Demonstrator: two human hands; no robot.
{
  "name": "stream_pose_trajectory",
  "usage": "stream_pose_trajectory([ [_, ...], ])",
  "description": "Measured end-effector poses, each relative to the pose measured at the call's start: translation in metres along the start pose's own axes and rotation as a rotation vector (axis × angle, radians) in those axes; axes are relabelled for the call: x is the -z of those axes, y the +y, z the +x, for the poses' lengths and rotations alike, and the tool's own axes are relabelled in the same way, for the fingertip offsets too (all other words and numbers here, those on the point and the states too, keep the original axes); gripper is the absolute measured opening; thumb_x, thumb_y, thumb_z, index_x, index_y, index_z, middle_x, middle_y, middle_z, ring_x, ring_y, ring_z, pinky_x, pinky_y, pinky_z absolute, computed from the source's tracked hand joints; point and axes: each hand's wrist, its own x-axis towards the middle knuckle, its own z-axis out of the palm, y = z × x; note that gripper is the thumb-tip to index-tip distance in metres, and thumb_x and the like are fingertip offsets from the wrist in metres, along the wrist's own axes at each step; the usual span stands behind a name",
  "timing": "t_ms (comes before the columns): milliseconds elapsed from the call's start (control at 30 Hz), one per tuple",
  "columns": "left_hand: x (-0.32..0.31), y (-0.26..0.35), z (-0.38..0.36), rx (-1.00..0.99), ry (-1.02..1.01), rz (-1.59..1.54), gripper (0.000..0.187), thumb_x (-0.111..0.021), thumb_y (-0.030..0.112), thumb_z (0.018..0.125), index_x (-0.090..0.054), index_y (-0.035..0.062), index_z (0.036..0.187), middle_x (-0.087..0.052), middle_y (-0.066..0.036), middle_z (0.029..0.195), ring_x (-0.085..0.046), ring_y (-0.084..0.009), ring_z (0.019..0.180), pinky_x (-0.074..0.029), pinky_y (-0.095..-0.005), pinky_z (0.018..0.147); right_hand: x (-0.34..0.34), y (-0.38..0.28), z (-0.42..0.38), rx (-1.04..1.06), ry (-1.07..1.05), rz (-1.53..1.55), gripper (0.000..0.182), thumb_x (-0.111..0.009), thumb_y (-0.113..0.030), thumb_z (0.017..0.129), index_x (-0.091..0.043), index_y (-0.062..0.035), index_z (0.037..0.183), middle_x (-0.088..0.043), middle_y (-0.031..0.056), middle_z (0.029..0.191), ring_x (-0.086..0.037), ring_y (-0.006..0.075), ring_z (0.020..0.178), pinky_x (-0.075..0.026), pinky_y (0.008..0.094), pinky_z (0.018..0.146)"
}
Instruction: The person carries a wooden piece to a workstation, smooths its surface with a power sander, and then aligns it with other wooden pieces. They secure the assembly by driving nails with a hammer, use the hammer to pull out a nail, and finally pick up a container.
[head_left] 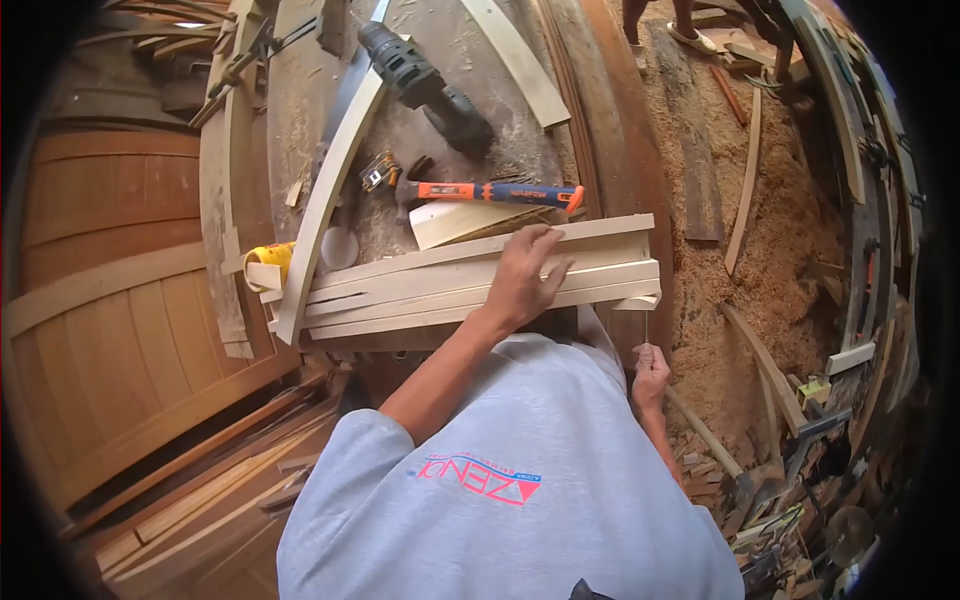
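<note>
Several pale wooden strips (420, 287) lie side by side along the bench's near edge, their right ends roughly even. My left hand (522, 275) is closed over the strips right of their middle, fingers curled onto the wood. Beyond the right ends, my right hand (651, 372) is closed in a pinch on a thin upright line-like thing (646, 328), too fine to name. It reaches up to a short wood end (637, 302) at the corner of the strips. Just behind the strips lies a hammer (500, 192) with an orange and blue handle, beside a pale wood offcut (450, 222).
A dark cordless power tool (425, 85) and a tape measure (379, 172) sit farther back on the dusty bench (520, 160). At its left are a curved strip (335, 210) and a yellow container (272, 262). Wood shavings (790, 190) cover the floor, and a person's foot (692, 40) shows at the top.
</note>
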Motion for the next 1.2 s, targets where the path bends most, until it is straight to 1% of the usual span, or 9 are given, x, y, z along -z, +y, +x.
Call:
stream_pose_trajectory([
  [67,0.022,-0.023,-0.009,0.146,0.21,0.093,0.045,-0.077,0.02,0.083,-0.061,0.0011,0.12,-0.06,-0.021,0.115,-0.058,-0.0372,0.108,-0.045,-0.0432,0.096,-0.007,0.006,0.005,0.054,0.023,-0.014,0.04,-0.052,-0.033,0.103,-0.061,-0.0004,0.081,-0.049,0.0037,0.061,-0.045,0.0125,0.058,-0.04,0.0314,0.055],
  [167,0.042,-0.043,-0.026,0.133,0.065,0.178,0.057,-0.077,0.034,0.082,-0.059,0.0028,0.126,-0.059,-0.019,0.118,-0.055,-0.0361,0.112,-0.04,-0.046,0.102,-0.008,0.0,0.007,0.079,0.099,-0.138,0.042,-0.051,-0.032,0.103,-0.059,-0.0004,0.077,-0.052,0.0085,0.062,-0.048,0.0175,0.057,-0.041,0.0344,0.056],
  [267,0.035,-0.049,-0.028,-0.083,0.024,0.469,0.072,-0.074,0.05,0.081,-0.054,0.005,0.133,-0.057,-0.016,0.125,-0.05,-0.0345,0.118,-0.032,-0.0475,0.106,-0.006,-0.005,0.005,0.154,0.129,-0.179,0.042,-0.052,-0.032,0.102,-0.058,-0.0006,0.075,-0.054,0.0132,0.062,-0.051,0.023,0.056,-0.044,0.0375,0.057],
  [333,0.029,-0.053,-0.026,0.041,-0.101,0.396,0.081,-0.072,0.057,0.079,-0.049,0.0074,0.139,-0.054,-0.013,0.132,-0.047,-0.0337,0.122,-0.028,-0.0463,0.107,-0.007,-0.021,-0.005,0.193,0.167,-0.208,0.043,-0.052,-0.033,0.102,-0.059,-0.0002,0.076,-0.054,0.0141,0.061,-0.051,0.0252,0.054,-0.043,0.0384,0.055],
  [500,0.029,-0.047,-0.036,0.082,-0.181,0.466,0.063,-0.072,0.052,0.081,-0.057,0.0055,0.121,-0.056,-0.013,0.108,-0.052,-0.0313,0.107,-0.037,-0.0444,0.096,-0.014,0.01,-0.042,0.145,0.22,-0.192,0.04,-0.054,-0.032,0.101,-0.063,0.0011,0.081,-0.061,0.018,0.066,-0.062,0.0278,0.06,-0.048,0.0385,0.059],
  [600,0.013,-0.036,-0.017,0.051,-0.301,0.516,0.065,-0.073,0.051,0.081,-0.056,0.0031,0.122,-0.057,-0.013,0.107,-0.052,-0.0316,0.106,-0.037,-0.0447,0.095,-0.019,0.01,-0.053,0.112,0.26,-0.14,0.035,-0.055,-0.029,0.1,-0.066,0.0005,0.085,-0.063,0.0182,0.069,-0.063,0.0275,0.061,-0.049,0.0375,0.06],
  [733,-0.052,-0.005,0.017,-0.233,-0.263,0.237,0.062,-0.072,0.051,0.081,-0.057,0.0038,0.118,-0.058,-0.013,0.104,-0.055,-0.0313,0.102,-0.041,-0.0419,0.087,-0.02,0.004,-0.058,-0.057,0.308,0.007,0.025,-0.063,-0.022,0.096,-0.069,0.0018,0.092,-0.066,0.0145,0.072,-0.064,0.0256,0.064,-0.049,0.035,0.062],
  [933,-0.069,0.004,0.024,-0.232,-0.242,0.335,0.056,-0.071,0.049,0.083,-0.057,0.0058,0.116,-0.059,-0.011,0.1,-0.057,-0.0288,0.095,-0.042,-0.0406,0.082,-0.041,0.008,-0.051,0.306,0.584,-0.205,0.017,-0.065,-0.015,0.094,-0.068,0.0024,0.092,-0.065,0.0164,0.079,-0.063,0.0326,0.071,-0.05,0.0394,0.065],
  [1200,-0.072,0.001,0.026,-0.244,-0.252,0.425,0.036,-0.064,0.034,0.09,-0.057,0.0073,0.113,-0.058,-0.01,0.099,-0.058,-0.0301,0.094,-0.043,-0.0419,0.081,-0.029,-0.004,-0.03,0.351,0.459,-0.138,0.013,-0.063,-0.01,0.092,-0.064,0.0022,0.088,-0.065,0.0197,0.081,-0.064,0.0388,0.075,-0.051,0.0419,0.063],
])
